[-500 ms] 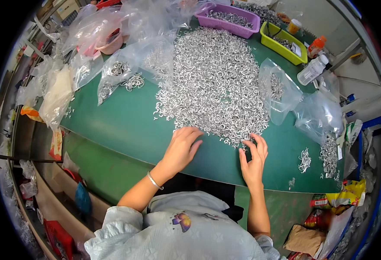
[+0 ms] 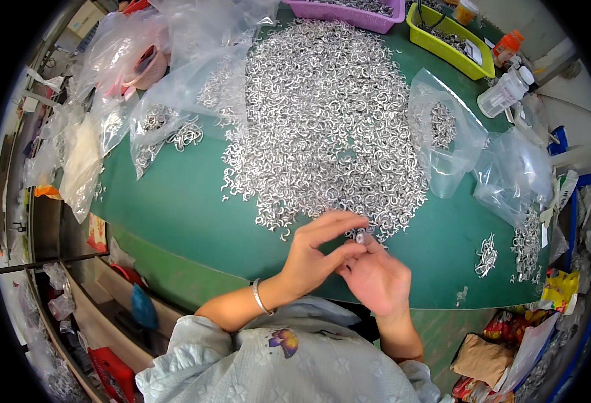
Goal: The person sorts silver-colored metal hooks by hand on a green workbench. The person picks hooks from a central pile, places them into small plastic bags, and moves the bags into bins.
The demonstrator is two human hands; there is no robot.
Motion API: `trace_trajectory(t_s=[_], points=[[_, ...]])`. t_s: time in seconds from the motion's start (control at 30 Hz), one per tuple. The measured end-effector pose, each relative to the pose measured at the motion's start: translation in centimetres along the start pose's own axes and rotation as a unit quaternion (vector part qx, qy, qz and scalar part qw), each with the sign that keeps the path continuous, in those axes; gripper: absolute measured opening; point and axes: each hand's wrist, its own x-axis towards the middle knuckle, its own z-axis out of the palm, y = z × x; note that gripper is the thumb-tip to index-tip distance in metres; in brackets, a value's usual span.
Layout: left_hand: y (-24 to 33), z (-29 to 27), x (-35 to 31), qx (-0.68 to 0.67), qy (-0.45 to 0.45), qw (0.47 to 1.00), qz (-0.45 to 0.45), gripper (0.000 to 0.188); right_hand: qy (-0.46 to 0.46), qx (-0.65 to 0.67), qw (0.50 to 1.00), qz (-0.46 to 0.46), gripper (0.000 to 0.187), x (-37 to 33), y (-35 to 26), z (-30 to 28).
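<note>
A dense heap of small silvery metal rings (image 2: 322, 127), many of them open C shapes, covers the middle of the green table (image 2: 181, 221). At its near edge my two hands come together. My left hand (image 2: 319, 252), with a silver bangle at the wrist, has its thumb apart from its outstretched fingers, which reach over my right fingertips. My right hand (image 2: 381, 275) is turned partly palm up, its fingers curled round a small metal ring (image 2: 360, 238). My left fingers partly cover that ring, so its exact shape is hard to make out.
Clear plastic bags (image 2: 446, 134) with rings lie right of the heap, others left. Behind are a purple basket (image 2: 349, 15) and a yellow-green basket (image 2: 453, 48). A white bottle (image 2: 505, 92) stands far right. A small ring pile (image 2: 487, 256) lies near the right edge.
My hands, apart at the heap's near edge before, have come together. My left hand moved right; my right hand turned palm up and now holds a small metal ring. The view shifted slightly.
</note>
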Motion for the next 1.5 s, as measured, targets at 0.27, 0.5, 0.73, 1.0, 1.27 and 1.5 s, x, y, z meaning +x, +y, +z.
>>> trace_trajectory(t_s=[0.27,0.5,0.73,1.0,1.27,1.5], points=[[-1.4,0.2,0.3,0.046,0.012,0.996,0.071,0.016,-0.001,-0.125,0.991,-0.044,0.051,0.4,0.9,0.4],[-1.6,0.1,-0.6,-0.042,0.012,0.999,0.008,0.013,0.006,-0.160,0.986,-0.040,0.052,0.0,1.0,0.5],[-1.3,0.0,-0.8,0.013,-0.022,1.000,-0.011,0.014,0.041,-0.206,0.976,-0.052,0.045,-0.7,1.2,0.2],[-2.0,0.5,-0.7,0.206,-0.001,0.947,0.248,0.028,0.052,-0.256,0.963,-0.068,0.026,-0.7,0.9,0.8],[-0.9,-0.4,-0.6,0.168,-0.182,0.960,0.129,0.049,0.103,-0.344,0.932,-0.055,0.014,-1.1,0.2,1.1],[-1.7,-2.9,1.5,0.468,-0.189,0.857,0.107,0.069,0.108,-0.804,0.511,-0.286,0.022,0.4,-3.4,0.2]])
